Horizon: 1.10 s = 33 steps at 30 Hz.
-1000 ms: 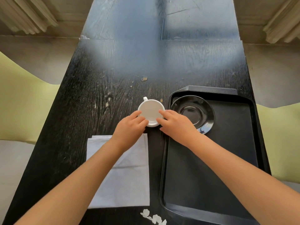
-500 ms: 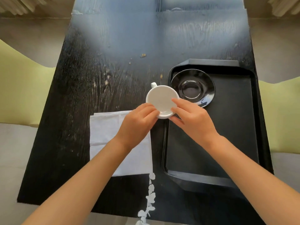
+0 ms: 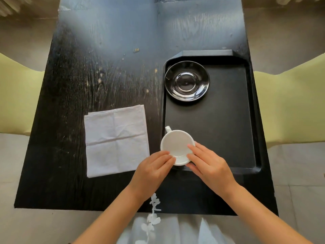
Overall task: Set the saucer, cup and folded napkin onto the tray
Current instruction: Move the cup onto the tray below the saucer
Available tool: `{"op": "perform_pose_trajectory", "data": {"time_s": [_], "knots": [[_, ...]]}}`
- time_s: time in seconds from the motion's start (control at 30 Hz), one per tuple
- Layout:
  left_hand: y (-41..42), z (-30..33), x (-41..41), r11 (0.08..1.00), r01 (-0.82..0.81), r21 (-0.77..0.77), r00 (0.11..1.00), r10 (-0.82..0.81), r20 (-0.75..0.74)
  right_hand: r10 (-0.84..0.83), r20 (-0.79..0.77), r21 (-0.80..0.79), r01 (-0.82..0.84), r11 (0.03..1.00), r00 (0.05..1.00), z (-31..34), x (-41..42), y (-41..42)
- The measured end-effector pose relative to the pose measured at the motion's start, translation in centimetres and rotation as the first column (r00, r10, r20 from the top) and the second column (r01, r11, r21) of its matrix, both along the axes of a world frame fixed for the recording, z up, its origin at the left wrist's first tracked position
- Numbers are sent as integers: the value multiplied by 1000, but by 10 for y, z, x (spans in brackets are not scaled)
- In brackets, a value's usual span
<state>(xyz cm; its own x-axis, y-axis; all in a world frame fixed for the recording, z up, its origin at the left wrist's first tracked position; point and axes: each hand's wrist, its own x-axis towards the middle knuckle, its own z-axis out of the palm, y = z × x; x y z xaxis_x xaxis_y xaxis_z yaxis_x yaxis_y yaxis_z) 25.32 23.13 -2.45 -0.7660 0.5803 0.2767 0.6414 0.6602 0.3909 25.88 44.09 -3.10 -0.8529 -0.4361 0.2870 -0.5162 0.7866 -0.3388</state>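
Both hands hold a white cup [image 3: 175, 144] over the near left corner of the black tray [image 3: 219, 138]; its handle points away from me. My left hand [image 3: 153, 171] grips the cup's near left side and my right hand [image 3: 209, 166] its near right side. A glossy black saucer [image 3: 187, 83] lies in the tray's far left corner. The folded white napkin [image 3: 115, 140] lies flat on the black table [image 3: 98, 67], left of the tray.
Yellow-green chairs stand at both long sides of the table, the left chair [image 3: 15, 95] and the right chair [image 3: 290, 106]. A few crumbs [image 3: 136, 49] lie on the far tabletop. My pale skirt with a white flower trim [image 3: 154, 208] hangs at the near edge.
The cup has come off the table and moved toward me, from beside the saucer to the tray's near left corner. The view has pulled back, uncovering the whole napkin.
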Motion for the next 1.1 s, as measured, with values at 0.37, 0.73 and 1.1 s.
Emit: {"op": "perform_pose_trajectory", "data": {"time_s": [0.37,0.73,1.1], "knots": [[14,-25,13,999,-4,-40,999,2,-42,18,10,-21,-18,1000,1000,-24,11,18],[15,-8,25,943,47,-330,991,-2,136,37,138,127,-55,990,990,-6,9,22],[-45,23,35,910,-292,-295,898,367,243,-12,110,67,5,998,994,47,3,-66]]}}
